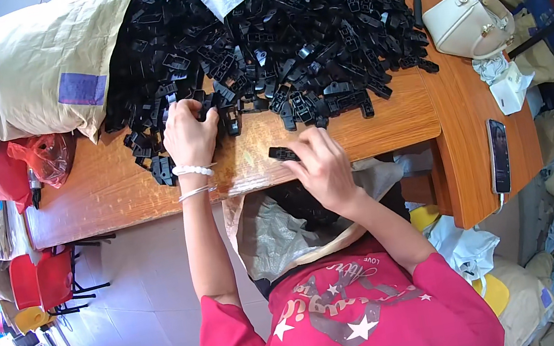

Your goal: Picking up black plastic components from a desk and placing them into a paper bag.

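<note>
"What do I have at the hands?"

"From my end, the right hand (324,169), just right of the frame's centre, pinches one small black part (283,154) between thumb and fingers, its free end pointing left over the table (390,126). The left hand (191,134) is well apart from it, left of centre, fingers bent down into the near edge of the black pile (311,28). I can't tell whether they are clamped on a piece; the hand's own back hides that."

"How would I work this well?"

"On the right, I'd keep the pinch light but firm near the part's end, so the rest of it stays in sight and doesn't twist. On the left, I'd pick from the loose pieces at the edge; the ones deeper in the upper middle of the frame look tangled, and a hard pull could drag neighbours along."

"Anything to mind underneath?"

"Yes, the sack (266,237) gapes right below the table's edge, near the centre of the frame, so a slipped part could drop in. I'd keep the bare wood between the hands free for a clear view."
</note>
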`<move>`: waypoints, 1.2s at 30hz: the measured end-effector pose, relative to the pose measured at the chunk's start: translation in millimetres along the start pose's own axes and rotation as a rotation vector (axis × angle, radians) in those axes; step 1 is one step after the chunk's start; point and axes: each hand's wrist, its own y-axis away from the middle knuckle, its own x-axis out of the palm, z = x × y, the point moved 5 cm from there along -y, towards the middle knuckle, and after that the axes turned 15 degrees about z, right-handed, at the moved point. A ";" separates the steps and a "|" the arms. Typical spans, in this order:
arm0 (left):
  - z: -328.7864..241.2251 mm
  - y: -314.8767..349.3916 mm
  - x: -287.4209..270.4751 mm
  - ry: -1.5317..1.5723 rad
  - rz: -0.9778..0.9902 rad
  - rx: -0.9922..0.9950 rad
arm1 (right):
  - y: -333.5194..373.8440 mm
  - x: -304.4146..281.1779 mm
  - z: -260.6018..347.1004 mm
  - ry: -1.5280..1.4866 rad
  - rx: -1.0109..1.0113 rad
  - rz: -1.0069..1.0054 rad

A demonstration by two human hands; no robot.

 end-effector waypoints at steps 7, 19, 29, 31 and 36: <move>-25.5 31.5 0.4 0.131 -0.278 0.178 | 18.5 -9.3 -16.7 -0.286 0.079 -0.044; -76.8 108.7 52.5 1.462 0.677 0.101 | 30.9 -34.7 -15.1 -0.481 0.110 -0.129; -74.5 119.6 43.6 1.202 0.627 0.051 | 29.8 -30.3 -10.2 -0.541 -0.051 -0.057; -79.8 121.6 35.6 1.087 0.552 0.161 | 29.3 -28.9 -11.1 -0.633 -0.038 -0.036; -80.2 131.7 34.8 0.779 0.296 0.396 | 30.1 -15.2 -17.8 -1.108 0.283 -0.004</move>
